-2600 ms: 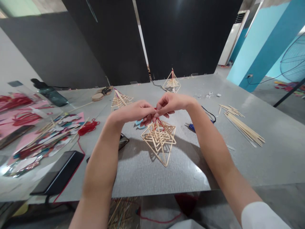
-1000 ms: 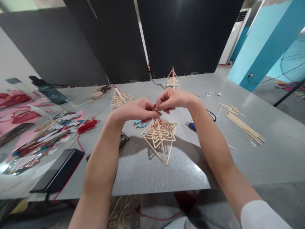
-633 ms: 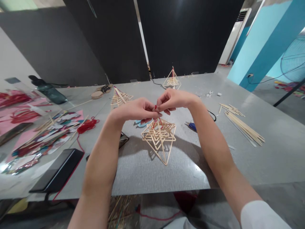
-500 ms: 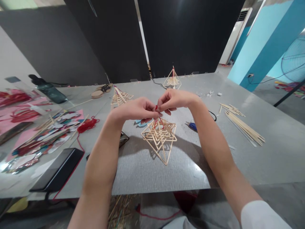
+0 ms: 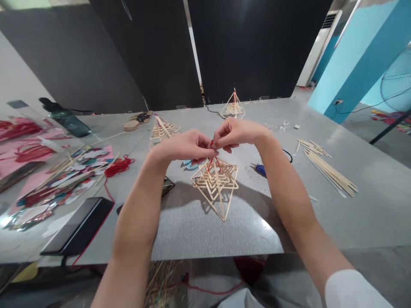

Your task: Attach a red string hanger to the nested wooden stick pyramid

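Both my hands meet over a star-shaped frame of thin wooden sticks (image 5: pixel 216 188) standing on the grey table. A loop of red yarn (image 5: pixel 219 164) rises from the frame's top to my fingers. My left hand (image 5: pixel 195 146) pinches the yarn from the left, thumb and fingers pressed together. From the right, my right hand (image 5: pixel 231 134) pinches the same yarn, its fingertips touching those of the left. The yarn's upper end is mostly hidden between the fingers. Pale blue scissor-like handles (image 5: pixel 189 165) lie partly behind my left hand.
Two similar stick frames, one left (image 5: pixel 162 129) and one farther back (image 5: pixel 234 107), stand on the table (image 5: pixel 205 239). Blue-handled pliers (image 5: pixel 259 169) and wooden sticks (image 5: pixel 330 171) lie right. At left are a red yarn ball (image 5: pixel 119 167), a black power bank (image 5: pixel 78 226) and a bottle (image 5: pixel 69 122).
Almost nothing differs. My hands stay pinched together on the red yarn, with only a very slight shift of the fingers and the view.
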Demonstrator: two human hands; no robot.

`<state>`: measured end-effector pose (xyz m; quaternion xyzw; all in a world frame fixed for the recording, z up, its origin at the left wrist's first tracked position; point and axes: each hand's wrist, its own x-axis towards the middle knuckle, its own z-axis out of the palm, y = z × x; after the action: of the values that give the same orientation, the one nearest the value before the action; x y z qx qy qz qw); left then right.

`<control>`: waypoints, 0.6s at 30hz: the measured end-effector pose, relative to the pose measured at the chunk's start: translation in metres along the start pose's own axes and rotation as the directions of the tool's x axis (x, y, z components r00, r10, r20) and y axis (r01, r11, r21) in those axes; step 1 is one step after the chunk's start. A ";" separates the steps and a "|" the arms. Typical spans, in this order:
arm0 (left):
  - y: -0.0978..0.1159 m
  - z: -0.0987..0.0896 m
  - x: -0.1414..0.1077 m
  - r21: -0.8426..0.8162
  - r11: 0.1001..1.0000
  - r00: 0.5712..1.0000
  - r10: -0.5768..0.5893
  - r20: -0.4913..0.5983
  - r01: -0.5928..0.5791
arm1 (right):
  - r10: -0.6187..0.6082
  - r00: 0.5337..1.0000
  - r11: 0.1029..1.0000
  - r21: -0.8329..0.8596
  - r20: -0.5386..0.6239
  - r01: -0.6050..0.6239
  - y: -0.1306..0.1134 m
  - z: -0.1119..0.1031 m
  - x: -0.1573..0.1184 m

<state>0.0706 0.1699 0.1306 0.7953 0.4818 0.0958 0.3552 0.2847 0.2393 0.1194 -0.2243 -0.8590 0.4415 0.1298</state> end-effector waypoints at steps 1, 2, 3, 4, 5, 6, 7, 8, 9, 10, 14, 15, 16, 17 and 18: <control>0.000 0.000 0.000 0.000 1.000 1.000 -0.002 0.001 0.002 | 0.010 1.000 1.000 -0.006 -0.007 -0.010 0.000 -0.001 -0.001; -0.001 0.000 0.001 -0.003 1.000 1.000 0.000 0.003 0.000 | 0.023 0.999 1.000 -0.012 -0.024 -0.023 0.000 -0.002 -0.002; -0.002 0.000 0.002 -0.005 1.000 1.000 0.005 0.008 -0.005 | 0.035 0.998 0.999 -0.014 -0.053 -0.036 0.000 -0.003 -0.003; -0.004 0.000 0.003 -0.005 1.000 1.000 0.010 0.017 -0.010 | 0.044 0.995 0.999 -0.009 -0.089 -0.045 -0.001 -0.004 -0.004; -0.006 -0.001 0.004 -0.004 1.000 0.999 0.019 0.027 -0.019 | 0.047 0.991 0.999 0.005 -0.129 -0.047 -0.001 -0.004 -0.005; -0.008 -0.001 0.005 -0.003 1.000 0.999 0.030 0.038 -0.030 | 0.047 0.984 0.999 0.028 -0.172 -0.043 -0.001 -0.005 -0.006; -0.010 -0.001 0.006 -0.006 0.999 0.998 0.045 0.049 -0.045 | 0.045 0.975 0.998 0.056 -0.215 -0.033 -0.001 -0.005 -0.006; -0.011 -0.002 0.006 -0.012 0.998 0.996 0.062 0.058 -0.061 | 0.043 0.965 0.996 0.084 -0.258 -0.022 -0.001 -0.005 -0.006; -0.012 -0.002 0.006 -0.021 0.997 0.995 0.075 0.068 -0.074 | 0.045 0.955 0.994 0.105 -0.294 -0.014 -0.001 -0.004 -0.006; -0.012 -0.002 0.006 -0.028 0.996 0.994 0.082 0.075 -0.080 | 0.047 0.947 0.993 0.116 -0.319 -0.011 -0.001 -0.004 -0.006; -0.009 -0.002 0.005 0.032 0.998 0.997 0.058 0.050 -0.060 | 0.047 0.944 0.995 0.097 -0.328 -0.016 -0.001 -0.002 -0.002; -0.008 -0.002 0.005 0.053 0.997 0.998 0.060 0.035 -0.062 | 0.048 0.945 0.996 0.087 -0.324 -0.020 -0.001 -0.002 -0.002; -0.007 -0.002 0.005 0.068 0.995 0.998 0.067 0.023 -0.068 | 0.048 0.944 0.997 0.079 -0.325 -0.023 -0.001 -0.002 -0.001; -0.006 -0.001 0.005 0.076 0.994 0.997 0.074 0.016 -0.075 | 0.050 0.944 0.997 0.073 -0.327 -0.028 -0.001 -0.002 -0.001; -0.006 -0.001 0.005 0.081 0.994 0.997 0.079 0.015 -0.080 | 0.054 0.943 0.997 0.067 -0.328 -0.034 -0.002 -0.001 -0.001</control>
<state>0.0689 0.1766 0.1267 0.8282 0.4512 0.0857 0.3212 0.2857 0.2387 0.1215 -0.3100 -0.8062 0.4263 0.2686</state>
